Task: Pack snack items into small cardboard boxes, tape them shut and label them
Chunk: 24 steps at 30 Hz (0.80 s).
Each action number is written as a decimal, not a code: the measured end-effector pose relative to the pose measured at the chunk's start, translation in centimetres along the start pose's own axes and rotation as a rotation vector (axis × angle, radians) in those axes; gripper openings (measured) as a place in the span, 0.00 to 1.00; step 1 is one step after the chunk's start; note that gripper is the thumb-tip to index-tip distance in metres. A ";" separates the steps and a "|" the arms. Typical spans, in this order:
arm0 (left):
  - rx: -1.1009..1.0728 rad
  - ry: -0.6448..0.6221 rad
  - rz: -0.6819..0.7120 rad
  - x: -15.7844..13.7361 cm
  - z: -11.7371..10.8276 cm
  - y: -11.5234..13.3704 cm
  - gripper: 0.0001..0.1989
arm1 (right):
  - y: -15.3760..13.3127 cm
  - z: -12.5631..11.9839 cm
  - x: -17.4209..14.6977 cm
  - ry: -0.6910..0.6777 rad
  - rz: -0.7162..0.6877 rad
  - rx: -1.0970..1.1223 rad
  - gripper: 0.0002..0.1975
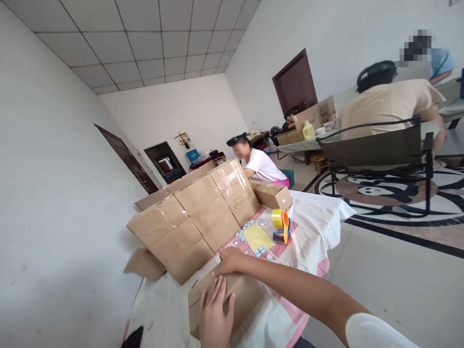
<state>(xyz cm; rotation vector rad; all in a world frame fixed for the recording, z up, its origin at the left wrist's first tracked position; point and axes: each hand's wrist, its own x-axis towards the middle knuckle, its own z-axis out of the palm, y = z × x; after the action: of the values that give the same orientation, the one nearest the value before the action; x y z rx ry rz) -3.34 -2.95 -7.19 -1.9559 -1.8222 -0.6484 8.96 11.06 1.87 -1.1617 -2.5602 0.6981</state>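
Observation:
A closed-looking brown cardboard box (248, 292) lies in front of me on the cloth-covered table. My left hand (217, 309) rests on it with the fingers stretched out and the thumb apart. Reaching across from the right, my right hand (230, 261) has its fingers bent down together at the box's far top edge; the fingertips are partly hidden. Beyond the box stands a tape dispenser (284, 226) with an orange frame and a yellow roll, touched by neither hand.
A wall of stacked, taped cardboard boxes (203, 212) stands just beyond my hands. Another box (273, 194) sits behind it on the right. A person in white (266, 166) sits across the table. To the right, another person (387, 104) sits in a black chair (373, 145).

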 end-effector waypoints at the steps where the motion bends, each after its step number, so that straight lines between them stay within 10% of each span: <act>1: -0.028 0.006 0.018 0.1 0.3 0.0 0.21 | 0.0 0.0 0.0 0.015 0.006 0.017 0.25; 8: -0.077 0.103 0.060 -0.4 -0.1 0.5 0.19 | 1.6 0.5 0.9 0.166 0.027 0.229 0.08; 13: -0.062 0.070 0.075 -0.5 -1.4 1.3 0.19 | 6.7 1.0 2.5 0.326 0.136 0.325 0.14; 24: -0.013 0.168 0.074 -1.0 -1.7 2.6 0.15 | 16.7 1.9 3.4 0.076 0.362 0.097 0.13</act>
<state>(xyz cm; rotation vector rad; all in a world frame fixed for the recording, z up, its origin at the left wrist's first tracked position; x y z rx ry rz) -0.95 -4.92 -6.26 -1.9050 -1.6422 -0.7777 16.66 22.53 -8.30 -1.6038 -2.2483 0.8266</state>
